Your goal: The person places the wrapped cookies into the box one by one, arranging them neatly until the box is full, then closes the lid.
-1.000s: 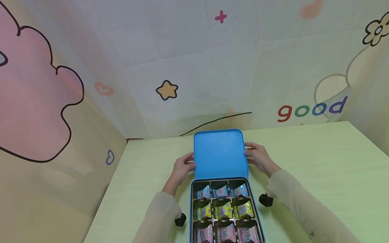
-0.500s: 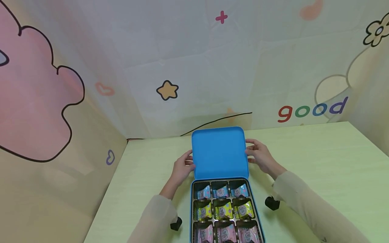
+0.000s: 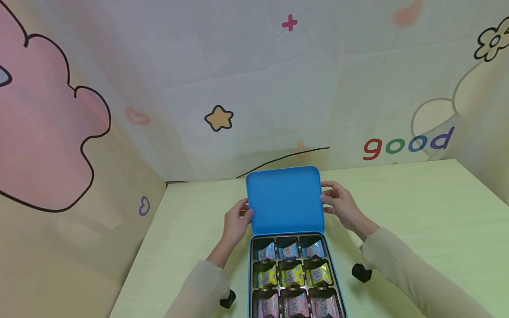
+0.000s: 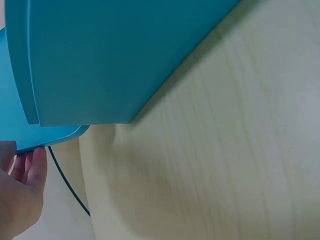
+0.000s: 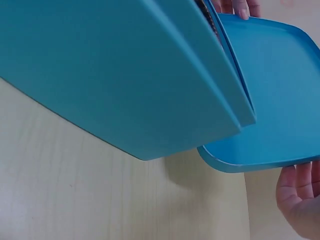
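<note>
Tilting slightly leftward since a second ago, the blue lid point(image 3: 284, 201) is pinched at its edges by left hand point(image 3: 235, 222) and right hand point(image 3: 343, 206), above the desk point(image 3: 417, 212); the tin point(image 3: 294, 278) stands uncovered, lid not yet set down.

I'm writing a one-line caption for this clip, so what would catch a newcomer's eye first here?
The bright blue lid, raised at the far end of the open tin in the middle of the pale green table, with the left hand and right hand gripping its two side edges. Below it sit rows of wrapped sweets in blue, yellow and pink, one per compartment. Behind, the cartoon wall reads "good" at right.
</note>
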A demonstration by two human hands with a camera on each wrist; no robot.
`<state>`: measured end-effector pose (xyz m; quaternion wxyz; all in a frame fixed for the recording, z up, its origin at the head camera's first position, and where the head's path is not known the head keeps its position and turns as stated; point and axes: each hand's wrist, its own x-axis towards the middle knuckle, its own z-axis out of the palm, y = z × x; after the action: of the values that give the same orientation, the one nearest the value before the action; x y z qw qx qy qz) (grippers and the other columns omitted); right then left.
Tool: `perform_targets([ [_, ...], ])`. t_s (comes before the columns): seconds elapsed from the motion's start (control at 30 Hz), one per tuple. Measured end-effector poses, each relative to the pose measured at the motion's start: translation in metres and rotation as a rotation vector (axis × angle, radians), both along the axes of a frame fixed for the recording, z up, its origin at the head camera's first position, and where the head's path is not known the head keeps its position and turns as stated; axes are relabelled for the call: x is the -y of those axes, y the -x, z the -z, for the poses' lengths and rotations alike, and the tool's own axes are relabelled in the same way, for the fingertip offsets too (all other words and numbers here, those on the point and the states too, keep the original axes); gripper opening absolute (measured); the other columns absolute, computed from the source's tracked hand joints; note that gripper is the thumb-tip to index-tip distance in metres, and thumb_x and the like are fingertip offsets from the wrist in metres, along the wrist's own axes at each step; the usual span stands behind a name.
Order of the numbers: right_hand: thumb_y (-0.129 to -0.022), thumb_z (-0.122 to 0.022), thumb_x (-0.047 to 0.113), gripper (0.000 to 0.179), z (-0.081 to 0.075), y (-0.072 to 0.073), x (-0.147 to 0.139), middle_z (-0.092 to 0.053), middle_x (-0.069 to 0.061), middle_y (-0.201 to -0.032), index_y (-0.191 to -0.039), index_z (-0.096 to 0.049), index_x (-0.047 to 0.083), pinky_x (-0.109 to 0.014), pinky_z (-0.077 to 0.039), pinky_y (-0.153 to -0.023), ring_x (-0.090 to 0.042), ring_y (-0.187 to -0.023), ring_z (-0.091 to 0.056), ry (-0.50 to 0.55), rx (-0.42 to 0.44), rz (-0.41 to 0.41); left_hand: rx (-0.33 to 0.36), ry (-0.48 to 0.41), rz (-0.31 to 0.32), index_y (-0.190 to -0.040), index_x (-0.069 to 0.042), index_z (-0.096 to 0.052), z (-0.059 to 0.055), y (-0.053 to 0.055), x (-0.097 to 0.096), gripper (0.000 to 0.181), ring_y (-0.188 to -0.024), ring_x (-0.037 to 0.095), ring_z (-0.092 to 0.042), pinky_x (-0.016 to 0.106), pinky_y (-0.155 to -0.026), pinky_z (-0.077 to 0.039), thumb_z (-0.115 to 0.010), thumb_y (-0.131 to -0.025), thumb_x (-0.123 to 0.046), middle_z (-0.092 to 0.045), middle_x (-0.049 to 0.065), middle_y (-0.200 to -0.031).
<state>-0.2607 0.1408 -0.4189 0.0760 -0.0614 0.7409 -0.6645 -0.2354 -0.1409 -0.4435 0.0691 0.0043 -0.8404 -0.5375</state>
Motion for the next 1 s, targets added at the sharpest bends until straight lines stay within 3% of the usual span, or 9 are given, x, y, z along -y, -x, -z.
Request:
perform_targets([
  [0.23, -0.092, -0.046, 0.02, 0.041, -0.002, -0.012, -0.001, -0.046, -0.016, -0.107, -0.127, -0.033, 0.004, -0.037, -0.05, -0.081, -0.018, -0.087, -0.053, -0.034, -0.072, 0.005, -0.054, 0.052, 0.004, -0.119, -0.004, -0.053, -0.004, -0.008, 0.002, 0.032, -0.088, 0.024, -0.058, 0.027, -0.067, -0.054, -0.052, -0.088, -0.013, -0.059, 0.014, -0.098],
  [0.5, -0.091, -0.046, 0.027, 0.04, -0.003, -0.027, -0.002, -0.048, -0.02, -0.11, -0.122, -0.037, 0.003, -0.036, -0.051, -0.079, -0.019, -0.09, -0.054, -0.067, -0.179, -0.016, -0.111, 0.12, 0.025, -0.118, -0.006, -0.053, -0.008, -0.018, 0.005, 0.03, -0.085, 0.022, -0.059, 0.032, -0.074, -0.053, -0.053, -0.088, -0.012, -0.062, 0.012, -0.096],
  [0.7, -0.092, -0.045, 0.028, 0.038, -0.003, -0.037, -0.002, -0.049, -0.019, -0.108, -0.119, -0.039, 0.002, -0.035, -0.05, -0.081, -0.018, -0.09, -0.054, -0.062, -0.209, -0.023, -0.112, 0.095, 0.034, -0.117, -0.008, -0.054, -0.009, -0.027, 0.006, 0.029, -0.089, 0.024, -0.059, 0.037, -0.079, -0.051, -0.053, -0.088, -0.012, -0.062, 0.012, -0.097],
  [1.0, -0.093, -0.043, 0.022, 0.032, -0.001, -0.051, -0.004, -0.051, -0.001, -0.095, -0.115, -0.041, -0.001, -0.029, -0.051, -0.078, -0.006, -0.086, -0.054, -0.034, -0.258, -0.024, -0.124, -0.021, 0.082, -0.107, -0.004, -0.06, -0.007, -0.044, 0.006, 0.029, -0.093, 0.027, -0.06, 0.027, -0.073, -0.053, -0.05, -0.09, -0.025, -0.064, 0.015, -0.097],
])
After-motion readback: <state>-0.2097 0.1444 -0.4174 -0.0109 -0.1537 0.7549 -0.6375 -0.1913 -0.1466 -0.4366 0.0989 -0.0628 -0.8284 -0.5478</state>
